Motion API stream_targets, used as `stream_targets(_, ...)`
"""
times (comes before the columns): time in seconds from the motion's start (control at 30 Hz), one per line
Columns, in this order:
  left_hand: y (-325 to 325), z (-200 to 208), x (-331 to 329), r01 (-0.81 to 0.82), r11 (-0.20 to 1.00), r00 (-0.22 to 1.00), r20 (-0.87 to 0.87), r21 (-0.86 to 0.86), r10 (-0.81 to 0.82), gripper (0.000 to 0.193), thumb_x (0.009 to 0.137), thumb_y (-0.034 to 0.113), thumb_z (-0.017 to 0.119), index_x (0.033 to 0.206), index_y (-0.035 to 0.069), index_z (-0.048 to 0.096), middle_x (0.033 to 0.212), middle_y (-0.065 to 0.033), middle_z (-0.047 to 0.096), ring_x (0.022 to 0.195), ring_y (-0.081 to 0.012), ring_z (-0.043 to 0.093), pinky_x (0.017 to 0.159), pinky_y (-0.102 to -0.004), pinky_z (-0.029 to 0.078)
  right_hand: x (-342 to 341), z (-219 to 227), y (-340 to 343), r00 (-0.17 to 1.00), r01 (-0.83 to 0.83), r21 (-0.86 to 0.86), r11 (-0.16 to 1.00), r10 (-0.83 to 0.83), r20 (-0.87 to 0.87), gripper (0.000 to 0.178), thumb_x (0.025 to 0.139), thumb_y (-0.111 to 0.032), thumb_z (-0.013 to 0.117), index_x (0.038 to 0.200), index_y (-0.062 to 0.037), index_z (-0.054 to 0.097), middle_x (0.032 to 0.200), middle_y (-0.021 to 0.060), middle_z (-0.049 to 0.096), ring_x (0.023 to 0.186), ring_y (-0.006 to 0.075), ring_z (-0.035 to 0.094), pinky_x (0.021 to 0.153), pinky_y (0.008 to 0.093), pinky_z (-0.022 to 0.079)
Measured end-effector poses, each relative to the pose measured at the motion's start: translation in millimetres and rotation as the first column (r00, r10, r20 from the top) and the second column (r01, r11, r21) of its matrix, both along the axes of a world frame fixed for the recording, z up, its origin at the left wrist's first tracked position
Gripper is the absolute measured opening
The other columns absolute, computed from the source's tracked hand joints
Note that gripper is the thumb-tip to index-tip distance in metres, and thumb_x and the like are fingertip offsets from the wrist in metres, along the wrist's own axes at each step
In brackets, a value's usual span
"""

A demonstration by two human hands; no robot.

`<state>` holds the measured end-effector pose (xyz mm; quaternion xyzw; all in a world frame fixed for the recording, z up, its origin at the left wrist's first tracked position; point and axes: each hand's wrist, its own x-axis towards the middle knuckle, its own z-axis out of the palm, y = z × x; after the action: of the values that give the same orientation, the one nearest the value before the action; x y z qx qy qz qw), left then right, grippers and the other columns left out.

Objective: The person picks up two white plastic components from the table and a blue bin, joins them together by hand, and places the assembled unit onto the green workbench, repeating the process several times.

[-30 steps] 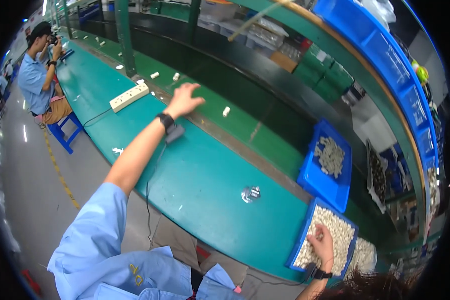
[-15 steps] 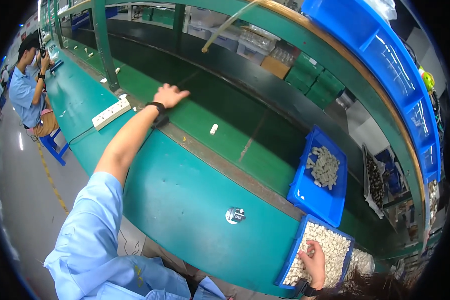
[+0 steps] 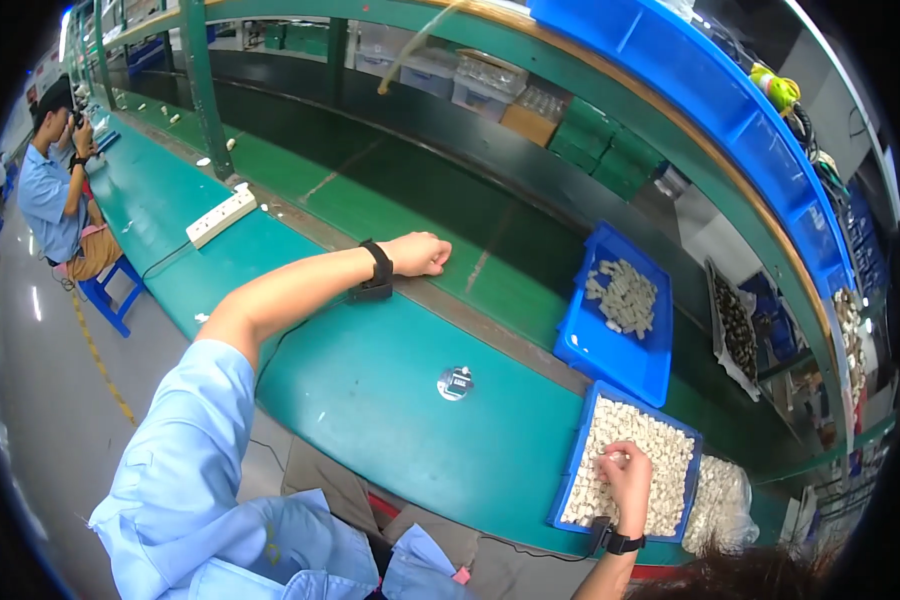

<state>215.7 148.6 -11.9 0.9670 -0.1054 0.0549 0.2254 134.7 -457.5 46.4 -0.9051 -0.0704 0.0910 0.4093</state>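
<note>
My left hand (image 3: pixel 420 255) is closed over the near edge of the green conveyor belt (image 3: pixel 390 200), fingers curled down. Whatever lies inside its fingers is hidden. On the right, my right hand (image 3: pixel 627 472) hovers over a blue bin (image 3: pixel 573 490) filled with small white plastic parts (image 3: pixel 660 450). Its thumb and fingertips are pinched together; a part between them cannot be told from the white pile behind. Behind this bin, a second blue bin (image 3: pixel 610 362) on the belt holds a smaller heap of grey-white pieces (image 3: pixel 625 298).
A small round disc with a black piece (image 3: pixel 456 383) lies on the green table (image 3: pixel 370 420). A white power strip (image 3: pixel 222 217) is at the left. Green posts and a shelf with blue trays (image 3: pixel 710 110) rise beyond the belt. A co-worker (image 3: pixel 55 190) sits far left.
My left hand has moved right and nearer, from open to closed, where a white piece lay on the belt; that piece is no longer visible. My right hand's fingers have drawn together above the bin.
</note>
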Motion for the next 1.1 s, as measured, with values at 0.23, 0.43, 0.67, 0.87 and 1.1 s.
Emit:
stream_targets(0.23, -63.7, 15.6, -119.5, 0.199, 0.968, 0.98, 0.019, -0.15, -0.198, 0.019, 0.083, 0.02, 0.075, 0.092, 0.009, 0.062, 0.093, -0.014, 0.07, 0.089, -0.0362, 0.068, 0.077, -0.0486, 0.054, -4.5, -13.1, -28.6, 0.985, -0.136, 0.018, 0.991, 0.133, 0.107, 0.015, 0.094, 0.003, 0.063, 0.107, 0.0062, 0.07, 0.073, 0.0069, 0.066, 0.059, 0.0159, 0.067, 0.055, 0.0281, 0.053)
stream_targets(0.43, -74.5, 21.2, -173.7, 0.07, 0.994, 0.996, -0.048, -0.081, -0.074, 0.019, 0.094, 0.025, 0.068, 0.108, 0.012, 0.065, 0.111, -0.0132, 0.065, 0.1, -0.0349, 0.066, 0.085, -0.0466, 0.054, -11.2, 7.1, 1.9, 1.0, -0.03, -0.062, 0.998, 0.03, -0.001, 0.02, 0.096, 0.0, 0.063, 0.113, 0.0043, 0.071, 0.072, 0.0073, 0.065, 0.064, 0.0173, 0.069, 0.058, 0.0269, 0.053)
stream_targets(0.67, -42.2, 21.2, -157.9, 0.078, 0.995, 0.962, 0.265, -0.067, -0.058, 0.025, 0.099, 0.011, 0.061, 0.122, 0.009, 0.07, 0.112, -0.0103, 0.069, 0.104, -0.0285, 0.067, 0.088, -0.0396, 0.056, -44.1, 65.4, 38.3, 0.978, -0.021, 0.196, 0.98, -0.021, 0.207, 0.016, 0.1, -0.006, 0.066, 0.113, 0.0027, 0.07, 0.093, 0.0077, 0.071, 0.077, 0.013, 0.069, 0.067, 0.0274, 0.058)
stream_targets(0.87, -83.5, 81.3, -170.1, 0.126, 0.767, 0.992, 0.085, -0.629, -0.093, 0.031, 0.095, 0.013, 0.074, 0.125, 0.007, 0.072, 0.116, -0.0073, 0.075, 0.1, -0.0136, 0.07, 0.08, -0.0286, 0.056, -73.2, 81.8, 167.0, 0.942, -0.327, 0.558, 0.763, 0.309, 0.13, 0.019, 0.1, -0.005, 0.067, 0.117, 0.0041, 0.066, 0.111, 0.0174, 0.074, 0.095, 0.0206, 0.074, 0.084, 0.0321, 0.061)
stream_targets(1.1, -126.8, 56.9, -169.1, 0.253, 0.594, 0.961, 0.13, -0.763, -0.243, 0.032, 0.088, 0.012, 0.082, 0.118, 0.003, 0.075, 0.111, -0.0074, 0.077, 0.094, -0.0124, 0.071, 0.074, -0.0257, 0.056, -38.1, 25.8, 217.5, 0.888, -0.3, 0.703, 0.645, 0.458, -0.041, 0.015, 0.101, -0.006, 0.066, 0.114, 0.0014, 0.066, 0.117, 0.0184, 0.074, 0.098, 0.0207, 0.073, 0.08, 0.0314, 0.06)
